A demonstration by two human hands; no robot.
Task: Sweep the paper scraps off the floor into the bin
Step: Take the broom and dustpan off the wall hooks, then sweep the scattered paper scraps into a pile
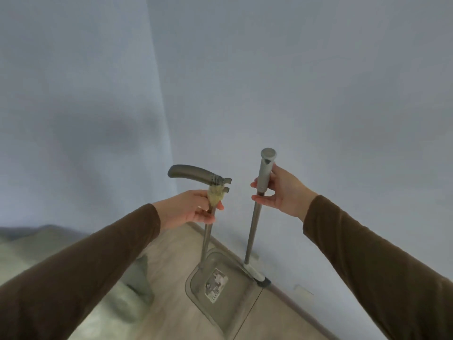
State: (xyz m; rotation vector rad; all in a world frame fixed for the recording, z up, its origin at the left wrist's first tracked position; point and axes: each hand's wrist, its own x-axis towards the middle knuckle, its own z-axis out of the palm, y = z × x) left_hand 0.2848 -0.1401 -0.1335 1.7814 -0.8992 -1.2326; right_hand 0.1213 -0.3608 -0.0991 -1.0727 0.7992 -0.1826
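A grey dustpan (220,288) with a worn label stands on the wooden floor against the wall. Its thin metal pole (207,238) rises to a curved dark handle (191,173). My left hand (190,208) grips that pole just under the handle, where a yellowish wrap sits. To the right, the broom pole (250,235) stands upright with its grey head (256,274) on the floor by the skirting. My right hand (282,191) holds the broom's light grey grip (265,171) near its top. No paper scraps or bin are in view.
A pale wall corner (161,119) fills most of the view, with a skirting board (301,306) along its foot. Grey-green fabric (105,285) lies on the floor at lower left. The wooden floor (171,303) runs toward me.
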